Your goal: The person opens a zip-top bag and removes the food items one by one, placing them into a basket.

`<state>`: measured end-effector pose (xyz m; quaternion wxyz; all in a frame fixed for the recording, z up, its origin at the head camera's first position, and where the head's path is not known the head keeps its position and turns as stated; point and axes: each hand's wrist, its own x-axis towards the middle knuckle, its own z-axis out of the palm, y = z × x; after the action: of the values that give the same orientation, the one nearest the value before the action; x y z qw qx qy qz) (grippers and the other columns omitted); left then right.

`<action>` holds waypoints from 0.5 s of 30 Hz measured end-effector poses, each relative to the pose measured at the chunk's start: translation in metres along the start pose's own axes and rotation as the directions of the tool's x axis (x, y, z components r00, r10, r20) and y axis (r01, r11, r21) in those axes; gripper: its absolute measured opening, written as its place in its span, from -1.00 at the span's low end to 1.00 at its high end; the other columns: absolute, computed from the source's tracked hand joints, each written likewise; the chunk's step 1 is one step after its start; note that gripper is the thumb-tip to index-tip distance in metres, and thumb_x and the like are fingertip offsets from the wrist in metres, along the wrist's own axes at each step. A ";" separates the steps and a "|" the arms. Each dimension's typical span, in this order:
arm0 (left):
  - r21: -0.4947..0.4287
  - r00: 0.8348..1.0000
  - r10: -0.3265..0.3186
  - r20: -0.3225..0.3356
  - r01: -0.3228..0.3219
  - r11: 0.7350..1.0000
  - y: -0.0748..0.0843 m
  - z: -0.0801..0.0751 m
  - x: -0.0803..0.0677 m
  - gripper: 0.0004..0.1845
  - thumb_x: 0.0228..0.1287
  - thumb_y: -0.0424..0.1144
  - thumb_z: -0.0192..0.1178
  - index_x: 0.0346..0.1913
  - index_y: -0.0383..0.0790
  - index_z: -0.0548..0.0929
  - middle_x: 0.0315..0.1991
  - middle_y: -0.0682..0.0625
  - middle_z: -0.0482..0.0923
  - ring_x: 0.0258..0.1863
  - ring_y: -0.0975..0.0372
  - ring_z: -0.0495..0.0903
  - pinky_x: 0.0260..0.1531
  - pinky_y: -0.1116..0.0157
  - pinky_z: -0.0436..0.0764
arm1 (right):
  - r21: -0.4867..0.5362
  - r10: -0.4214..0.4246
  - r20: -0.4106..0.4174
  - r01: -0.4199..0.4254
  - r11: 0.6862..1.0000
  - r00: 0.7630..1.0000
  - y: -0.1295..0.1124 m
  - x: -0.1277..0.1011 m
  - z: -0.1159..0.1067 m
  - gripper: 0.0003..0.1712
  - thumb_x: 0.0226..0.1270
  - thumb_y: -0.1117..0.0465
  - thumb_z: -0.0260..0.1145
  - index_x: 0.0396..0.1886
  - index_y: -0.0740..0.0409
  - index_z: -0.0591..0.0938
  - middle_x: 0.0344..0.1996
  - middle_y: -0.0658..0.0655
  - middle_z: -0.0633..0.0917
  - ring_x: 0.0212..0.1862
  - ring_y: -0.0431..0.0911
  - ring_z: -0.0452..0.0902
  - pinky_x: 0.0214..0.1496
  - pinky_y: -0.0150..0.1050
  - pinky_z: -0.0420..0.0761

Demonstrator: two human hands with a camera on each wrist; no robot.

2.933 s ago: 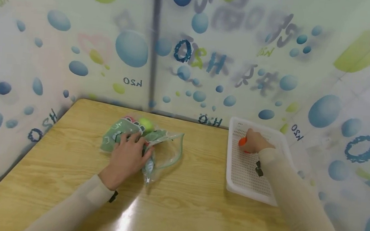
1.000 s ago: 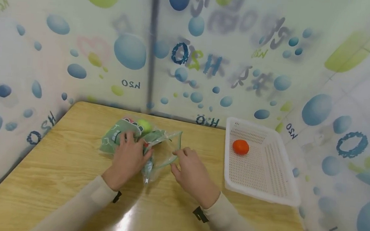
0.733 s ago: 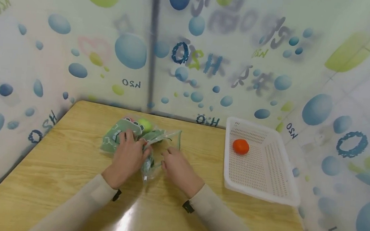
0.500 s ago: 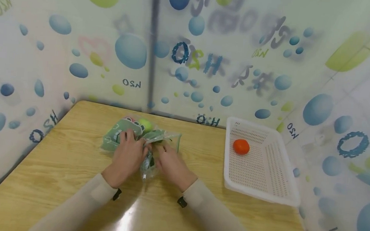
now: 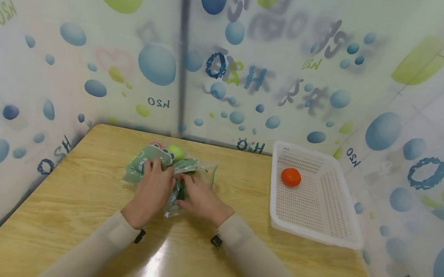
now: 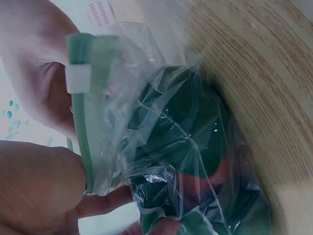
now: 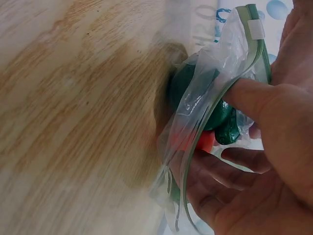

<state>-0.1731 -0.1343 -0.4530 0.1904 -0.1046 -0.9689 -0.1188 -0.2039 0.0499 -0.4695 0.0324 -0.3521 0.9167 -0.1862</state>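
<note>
One orange (image 5: 291, 177) sits in the basket (image 5: 336, 232) while the left hand (image 5: 151, 189) pinches the bag (image 5: 200, 170) open and right hand (image 5: 199, 197) fingers reach inside for more.

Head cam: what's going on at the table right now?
A person works with both hands at a clear zip bag on the wooden table. The left hand holds the bag's mouth by its green zip strip, and the right hand reaches in toward dark green and red pieces inside. A light green ball sits at the bag's far end. To the right, a white basket holds one orange fruit.
</note>
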 end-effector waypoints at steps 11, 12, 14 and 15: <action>0.010 0.999 0.010 0.038 -0.010 1.000 -0.001 0.000 0.000 -0.81 0.60 -0.32 0.49 -0.03 -0.46 0.82 -0.03 -0.45 0.64 -0.03 -0.29 0.57 -0.02 -0.15 0.69 | 0.015 0.057 0.016 -0.057 0.998 0.998 -0.003 0.001 0.009 0.02 0.61 -0.05 0.63 0.76 0.33 0.36 0.64 0.35 0.59 0.64 0.17 0.60 0.71 -0.01 0.64; 0.012 0.999 0.012 0.037 -0.013 1.000 -0.001 0.000 0.000 -0.81 0.60 -0.32 0.49 -0.04 -0.46 0.82 -0.04 -0.46 0.65 -0.04 -0.28 0.57 -0.02 -0.15 0.68 | 0.021 0.062 0.015 -0.062 0.998 0.998 -0.004 0.001 0.009 0.03 0.60 -0.05 0.64 0.76 0.34 0.35 0.63 0.35 0.59 0.63 0.17 0.60 0.71 -0.01 0.64; 0.016 0.999 0.018 0.032 -0.018 1.000 -0.001 0.000 0.001 -0.82 0.59 -0.34 0.49 -0.07 -0.46 0.82 -0.06 -0.45 0.66 -0.05 -0.28 0.57 -0.01 -0.15 0.64 | 0.037 0.069 0.006 -0.069 0.997 0.998 -0.005 0.001 0.009 0.03 0.57 -0.01 0.67 0.75 0.35 0.35 0.61 0.37 0.60 0.62 0.17 0.61 0.69 -0.01 0.66; 0.014 0.999 0.019 0.029 -0.020 1.000 0.000 0.000 0.001 -0.83 0.59 -0.34 0.49 -0.08 -0.46 0.82 -0.06 -0.44 0.66 -0.05 -0.27 0.57 -0.02 -0.15 0.63 | 0.046 0.077 0.007 -0.077 0.996 0.997 -0.006 0.001 0.009 0.03 0.55 0.00 0.68 0.73 0.35 0.36 0.59 0.38 0.61 0.60 0.17 0.62 0.67 -0.01 0.67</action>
<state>-0.1739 -0.1346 -0.4529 0.1784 -0.1143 -0.9712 -0.1085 -0.1995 0.0424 -0.4755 0.0501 -0.3162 0.9250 -0.2049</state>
